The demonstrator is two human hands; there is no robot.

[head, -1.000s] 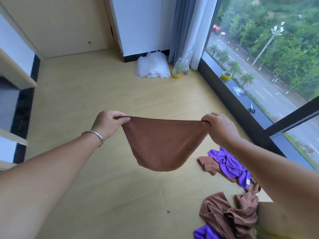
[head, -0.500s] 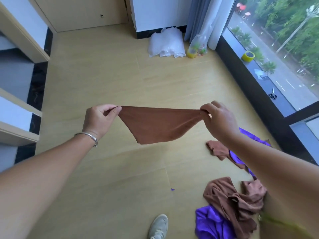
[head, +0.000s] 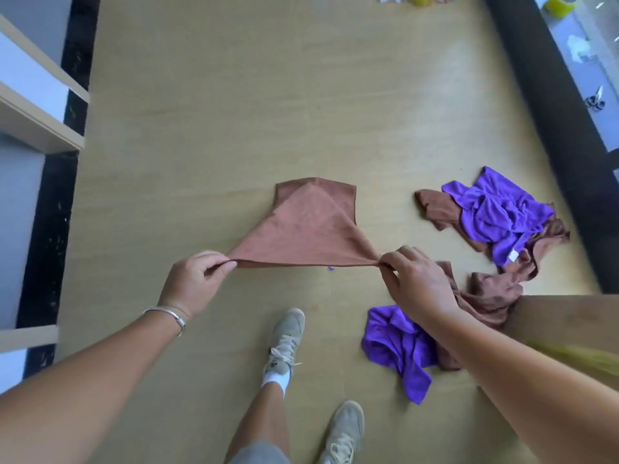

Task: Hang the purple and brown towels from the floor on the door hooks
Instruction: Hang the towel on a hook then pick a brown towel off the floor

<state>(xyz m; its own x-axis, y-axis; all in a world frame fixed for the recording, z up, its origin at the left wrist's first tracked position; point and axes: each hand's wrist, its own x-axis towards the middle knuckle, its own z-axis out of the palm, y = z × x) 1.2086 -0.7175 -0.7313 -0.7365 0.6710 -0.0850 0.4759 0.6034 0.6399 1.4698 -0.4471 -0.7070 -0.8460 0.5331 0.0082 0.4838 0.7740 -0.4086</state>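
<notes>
I hold a brown towel (head: 308, 229) stretched between both hands, its far part folded and lying low over the wooden floor. My left hand (head: 194, 283) pinches its left corner, and my right hand (head: 415, 283) pinches its right corner. On the floor to the right lie a purple towel (head: 495, 212) over another brown towel (head: 435, 209). Nearer me lie a second purple towel (head: 398, 346) and a crumpled brown towel (head: 489, 293). No door hooks are in view.
White and wood shelving (head: 37, 105) stands along the left wall. A dark window sill (head: 549, 105) runs along the right, with scissors (head: 596, 100) and a yellow tape roll (head: 562, 2) on its ledge. My feet in beige shoes (head: 284, 339) stand just behind the towel.
My view has tilted down to the floor. Both hands have lowered the brown towel from mid-air, so its far part now lies folded near the floor.
</notes>
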